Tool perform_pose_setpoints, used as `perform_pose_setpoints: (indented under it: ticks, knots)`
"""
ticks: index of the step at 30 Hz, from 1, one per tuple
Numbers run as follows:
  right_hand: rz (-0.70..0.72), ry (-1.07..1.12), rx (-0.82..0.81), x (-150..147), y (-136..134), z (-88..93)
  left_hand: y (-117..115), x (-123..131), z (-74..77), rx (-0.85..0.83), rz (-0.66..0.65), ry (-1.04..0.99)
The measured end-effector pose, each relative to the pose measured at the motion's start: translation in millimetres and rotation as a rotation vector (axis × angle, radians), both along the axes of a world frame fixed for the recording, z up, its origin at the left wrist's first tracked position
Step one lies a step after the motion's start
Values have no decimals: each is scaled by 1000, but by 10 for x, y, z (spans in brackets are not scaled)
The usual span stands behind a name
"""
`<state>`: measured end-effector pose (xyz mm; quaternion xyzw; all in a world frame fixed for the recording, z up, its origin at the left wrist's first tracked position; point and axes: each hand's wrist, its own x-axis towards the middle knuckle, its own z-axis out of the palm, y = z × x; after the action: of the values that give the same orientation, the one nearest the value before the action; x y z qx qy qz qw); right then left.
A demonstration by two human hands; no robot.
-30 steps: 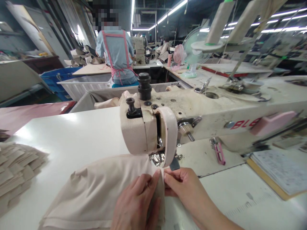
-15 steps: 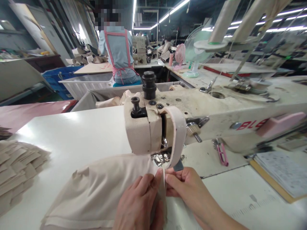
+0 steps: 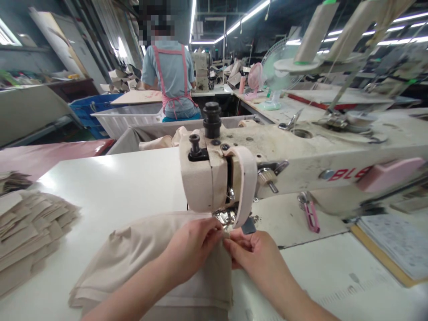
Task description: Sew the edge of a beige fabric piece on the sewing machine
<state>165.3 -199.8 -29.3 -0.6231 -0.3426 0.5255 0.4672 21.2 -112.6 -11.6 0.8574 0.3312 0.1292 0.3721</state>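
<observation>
A beige fabric piece lies on the white table, its right edge running up to the presser foot of the sewing machine. My left hand is closed at the top of the cloth, fingers curled and pinching it just in front of the foot. On the right edge of the same cloth, my right hand pinches the fabric between thumb and fingers. Both hands nearly meet below the needle area. The left fingertips are partly hidden, and the needle itself cannot be made out.
Stacked beige fabric pieces lie at the left. Pink-handled thread snips and a paper pad are on the right. Thread cones stand above the machine. A co-worker sits ahead, back turned, near a white bin.
My left hand has moved up and forward along the fabric, from lying on it to pinching near the presser foot. My right hand stays about where it was. The view has shifted slightly.
</observation>
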Motion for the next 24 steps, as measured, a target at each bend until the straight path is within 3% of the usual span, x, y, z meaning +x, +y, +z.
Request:
perform_pose_setpoints:
  ticks: [11,15,19,24]
  knots:
    - [33,-65,31,15,5,-42,101,8,-63,-187,0,-82]
    - [67,-186,36,-12,-5,-76,90,4,-96,-162,44,-79]
    - [56,-515,150,-57,-76,-62,72,18,-211,-93,170,-88]
    - [329,-1240,652,15,-134,-111,59,79,-202,-183,295,-36]
